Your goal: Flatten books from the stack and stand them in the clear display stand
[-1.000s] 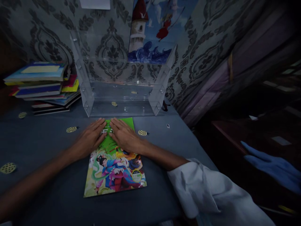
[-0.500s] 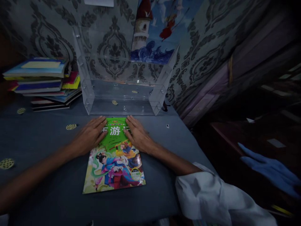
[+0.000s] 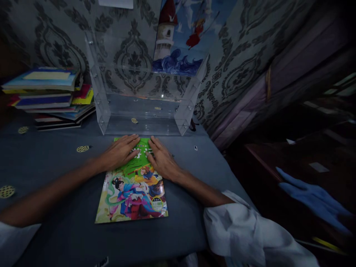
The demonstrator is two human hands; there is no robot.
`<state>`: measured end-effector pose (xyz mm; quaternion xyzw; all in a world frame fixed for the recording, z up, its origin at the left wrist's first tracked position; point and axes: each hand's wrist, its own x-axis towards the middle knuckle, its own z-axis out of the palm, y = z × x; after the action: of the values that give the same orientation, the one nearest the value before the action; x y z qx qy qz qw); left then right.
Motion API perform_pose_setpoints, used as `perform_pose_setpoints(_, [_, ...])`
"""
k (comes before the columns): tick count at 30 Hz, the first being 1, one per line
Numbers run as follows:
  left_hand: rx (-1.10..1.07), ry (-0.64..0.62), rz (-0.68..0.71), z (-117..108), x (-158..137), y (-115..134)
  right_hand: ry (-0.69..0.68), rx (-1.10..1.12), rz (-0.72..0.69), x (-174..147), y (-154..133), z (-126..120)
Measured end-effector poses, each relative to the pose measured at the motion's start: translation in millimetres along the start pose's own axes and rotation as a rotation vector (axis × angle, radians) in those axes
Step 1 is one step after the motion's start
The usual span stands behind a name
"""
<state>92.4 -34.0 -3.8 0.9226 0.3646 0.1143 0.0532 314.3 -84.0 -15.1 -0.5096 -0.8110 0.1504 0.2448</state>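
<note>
A picture book [image 3: 133, 196] with a green top and colourful cartoon figures lies flat, cover up, on the blue-grey tablecloth [image 3: 183, 233]. My left hand [image 3: 119, 151] rests flat over the book's upper left part, fingers stretched out, covering some of the title. On the upper right edge lies my right hand [image 3: 164, 157], its fingers straight and the thumb spread toward the title. Neither hand grips the cover. Just beyond the book's top edge stands a clear acrylic rack [image 3: 141, 128], with the cloth showing through it.
A stack of books [image 3: 52, 100] stands at the back left, near the patterned wall. On the wall hangs a picture of a tower and waves [image 3: 178, 59]. Right of the table are a purple curtain [image 3: 239, 118] and a blue glove-like shape [image 3: 314, 196], low down.
My left hand has slid right and inward over the book's top, covering more of the title. My right hand stays at the upper right edge. The view has shifted slightly.
</note>
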Motion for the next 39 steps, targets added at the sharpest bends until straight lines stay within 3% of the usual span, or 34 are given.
perform_pose_setpoints(12, [0.014, -0.036, -0.001, -5, 18, 7, -0.072, 0.046, -0.05, 17, 8, -6])
perform_pose_setpoints(26, [-0.016, -0.075, 0.133, 0, 39, 16, -0.016, 0.123, -0.074, -17, 12, -7])
perform_pose_setpoints(39, [-0.025, -0.079, 0.219, 1, 32, 29, 0.003, 0.116, -0.118, -43, 1, -15])
